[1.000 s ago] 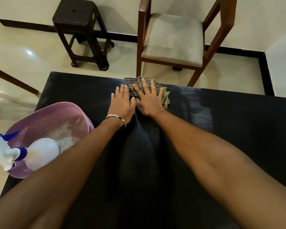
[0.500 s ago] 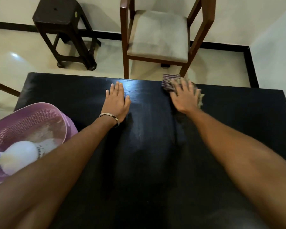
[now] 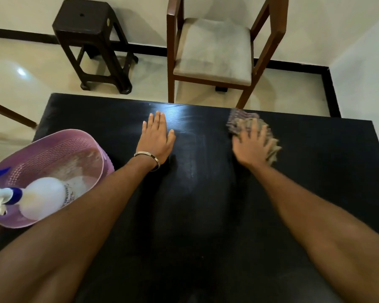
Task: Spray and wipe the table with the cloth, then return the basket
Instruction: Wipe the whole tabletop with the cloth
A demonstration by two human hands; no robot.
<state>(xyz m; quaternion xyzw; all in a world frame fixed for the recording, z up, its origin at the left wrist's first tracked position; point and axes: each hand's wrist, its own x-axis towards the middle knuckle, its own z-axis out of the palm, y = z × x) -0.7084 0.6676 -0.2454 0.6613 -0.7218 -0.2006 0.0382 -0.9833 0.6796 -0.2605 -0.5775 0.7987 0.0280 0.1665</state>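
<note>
My right hand [image 3: 251,146] presses flat on a checked cloth [image 3: 239,118] near the far edge of the black table [image 3: 206,215]; both are motion-blurred. My left hand [image 3: 157,136], with a bracelet at the wrist, lies flat and spread on the tabletop to the left of the cloth, holding nothing. At the table's left edge stands a pink perforated basket [image 3: 53,147]. A white spray bottle [image 3: 39,196] with a blue and white trigger lies inside it, its nozzle poking over the left rim.
Beyond the table's far edge stand a wooden chair [image 3: 214,47] with a grey cushion and a dark stool [image 3: 90,40]. A wooden rail [image 3: 9,113] crosses at the far left. A white wall [image 3: 363,68] closes in on the right. Faint damp streaks sheen mid-table.
My right hand slid the cloth from beside my left hand rightward along the far edge. My left hand stayed flat in place. Basket and bottle did not move.
</note>
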